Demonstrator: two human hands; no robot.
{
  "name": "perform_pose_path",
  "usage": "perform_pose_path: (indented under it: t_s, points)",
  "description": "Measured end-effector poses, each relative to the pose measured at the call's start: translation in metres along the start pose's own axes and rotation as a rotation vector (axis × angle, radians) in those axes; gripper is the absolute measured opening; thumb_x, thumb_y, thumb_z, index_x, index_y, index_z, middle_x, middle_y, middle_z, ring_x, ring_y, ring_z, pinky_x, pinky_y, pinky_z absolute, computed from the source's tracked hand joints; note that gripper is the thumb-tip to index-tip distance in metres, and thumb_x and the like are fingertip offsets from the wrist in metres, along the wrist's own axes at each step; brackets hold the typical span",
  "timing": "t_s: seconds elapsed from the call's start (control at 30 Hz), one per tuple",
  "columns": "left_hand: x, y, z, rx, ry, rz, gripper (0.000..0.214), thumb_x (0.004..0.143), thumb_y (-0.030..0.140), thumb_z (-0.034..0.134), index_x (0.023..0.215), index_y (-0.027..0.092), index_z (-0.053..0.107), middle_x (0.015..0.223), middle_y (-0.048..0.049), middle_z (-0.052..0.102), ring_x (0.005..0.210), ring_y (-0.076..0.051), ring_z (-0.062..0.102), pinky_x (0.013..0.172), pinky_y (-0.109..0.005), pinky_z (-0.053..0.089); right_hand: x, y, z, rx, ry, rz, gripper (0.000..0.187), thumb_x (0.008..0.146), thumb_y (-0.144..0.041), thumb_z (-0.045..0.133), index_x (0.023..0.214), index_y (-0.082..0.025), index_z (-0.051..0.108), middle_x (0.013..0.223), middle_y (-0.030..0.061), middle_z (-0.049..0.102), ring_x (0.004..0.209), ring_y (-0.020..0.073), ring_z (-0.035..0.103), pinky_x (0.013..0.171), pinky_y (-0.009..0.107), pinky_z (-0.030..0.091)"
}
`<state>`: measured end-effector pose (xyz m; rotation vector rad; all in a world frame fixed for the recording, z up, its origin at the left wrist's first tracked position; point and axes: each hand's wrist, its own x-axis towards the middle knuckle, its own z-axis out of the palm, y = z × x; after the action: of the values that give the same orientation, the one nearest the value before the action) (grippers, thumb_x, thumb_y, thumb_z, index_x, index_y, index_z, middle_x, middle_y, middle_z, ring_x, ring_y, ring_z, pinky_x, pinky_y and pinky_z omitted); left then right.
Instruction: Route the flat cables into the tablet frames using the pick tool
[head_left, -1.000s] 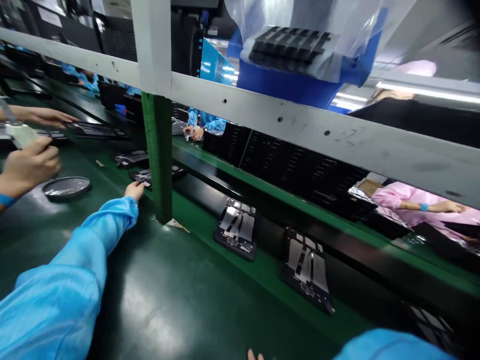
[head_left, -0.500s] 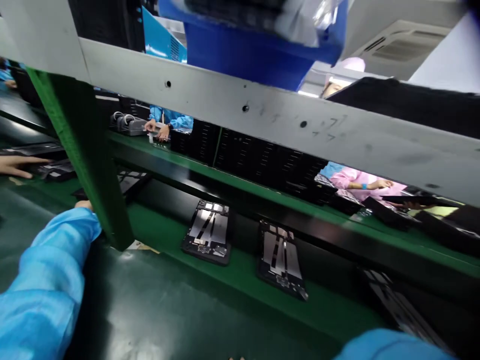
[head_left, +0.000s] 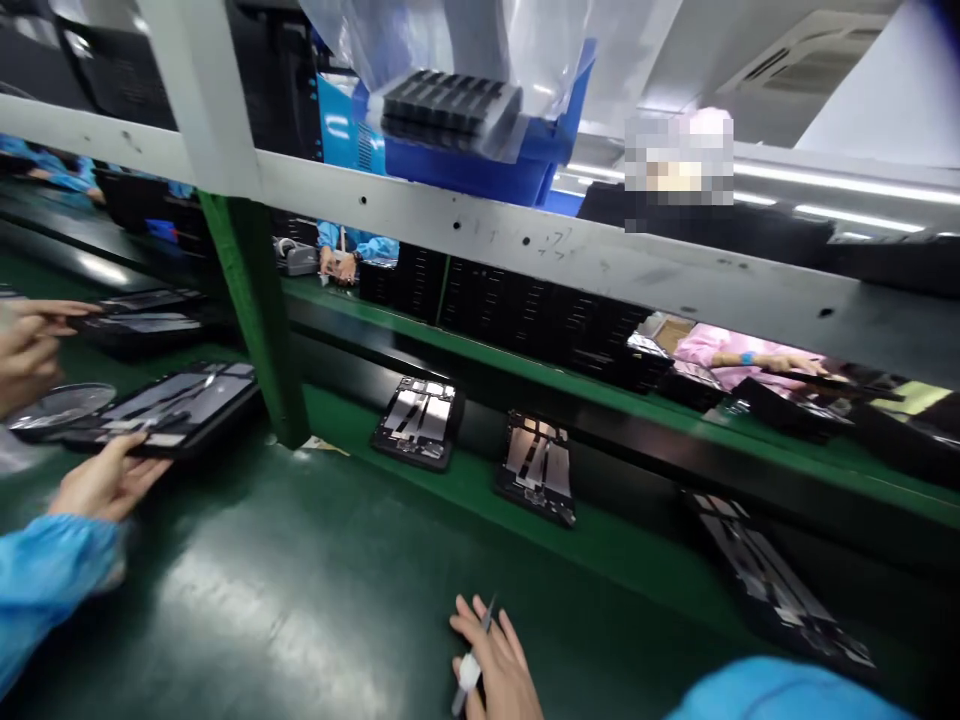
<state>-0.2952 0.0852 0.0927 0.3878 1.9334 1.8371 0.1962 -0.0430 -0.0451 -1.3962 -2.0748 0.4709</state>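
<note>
My left hand point(head_left: 109, 480), in a blue sleeve, grips the near edge of an opened tablet point(head_left: 176, 405). Its thumb lies on top and its fingers go under the edge. The tablet is tilted, with grey battery panels and dark strips facing up. At the bottom middle, my right hand point(head_left: 499, 665) holds slim tweezers point(head_left: 486, 615) with a white wrapped middle, above the bench top. Farther off on the green strip lie two more opened tablets, a left one point(head_left: 416, 422) and a right one point(head_left: 536, 465), apart from both hands.
A co-worker's hand point(head_left: 30, 350) reaches in at the left, near a round clear dish point(head_left: 71, 408) and stacked tablets point(head_left: 154, 315). A green post point(head_left: 255, 310) and grey beam point(head_left: 480, 225) cross ahead. Another opened tablet point(head_left: 780, 570) lies right. A blue bin point(head_left: 465, 170) sits above.
My left hand has come back from behind the post, bringing the tablet left and nearer. My right hand with the tweezers has risen into view. The view has shifted left.
</note>
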Motion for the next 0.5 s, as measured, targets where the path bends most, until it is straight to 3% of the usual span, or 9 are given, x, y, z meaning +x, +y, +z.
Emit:
perform_pose_path:
  t_s: [0.07, 0.13, 0.27, 0.37, 0.5]
  points:
    - [-0.029, -0.012, -0.045, -0.032, -0.013, -0.179, 0.011, 0.092, 0.01, 0.054, 0.09, 0.018, 0.062, 0.069, 0.0009, 0.066, 0.062, -0.012, 0.064, 0.052, -0.017, 0.055, 0.0, -0.001, -0.001, 0.01, -0.013, 0.013, 0.047, 0.089, -0.006, 0.049, 0.125, -0.031, 0.066, 0.145, 0.0011, 0.061, 0.137, 0.032, 0.055, 0.115, 0.058, 0.044]
    - [-0.06, -0.025, -0.085, -0.065, -0.022, -0.278, 0.011, 0.087, 0.013, 0.055, 0.083, 0.021, 0.062, 0.066, 0.0003, 0.069, 0.065, -0.015, 0.068, 0.049, -0.018, 0.056, -0.001, 0.0, 0.0, 0.019, -0.016, 0.01, 0.046, 0.092, -0.007, 0.047, 0.126, -0.03, 0.066, 0.145, 0.0013, 0.061, 0.137, 0.0315, 0.054, 0.116, 0.058, 0.043]
    - [-0.116, -0.048, -0.136, -0.116, -0.053, -0.37, 0.013, 0.074, 0.022, 0.06, 0.085, 0.027, 0.065, 0.08, -0.0011, 0.077, 0.087, -0.024, 0.075, 0.055, -0.025, 0.063, -0.003, 0.006, 0.002, 0.053, -0.011, -0.002, 0.042, 0.095, -0.011, 0.044, 0.127, -0.027, 0.066, 0.145, 0.0038, 0.062, 0.139, 0.0316, 0.052, 0.117, 0.058, 0.042]
    - [-0.146, -0.058, -0.146, -0.114, -0.11, -0.418, 0.024, 0.066, 0.023, 0.063, 0.09, 0.027, 0.064, 0.088, -0.0023, 0.079, 0.095, -0.027, 0.076, 0.059, -0.026, 0.066, -0.001, 0.007, 0.002, 0.099, 0.0, 0.012, 0.037, 0.097, -0.017, 0.046, 0.125, -0.026, 0.067, 0.142, 0.0057, 0.064, 0.139, 0.0316, 0.053, 0.118, 0.057, 0.041]
    - [-0.166, -0.065, -0.124, -0.067, -0.227, -0.345, 0.032, 0.061, 0.023, 0.069, 0.092, 0.021, 0.063, 0.096, -0.0104, 0.078, 0.1, -0.032, 0.075, 0.074, -0.034, 0.067, -0.004, 0.004, -0.01, 0.175, 0.009, 0.052, 0.036, 0.098, -0.024, 0.044, 0.125, -0.024, 0.068, 0.138, 0.0076, 0.067, 0.137, 0.0295, 0.055, 0.118, 0.05, 0.042]
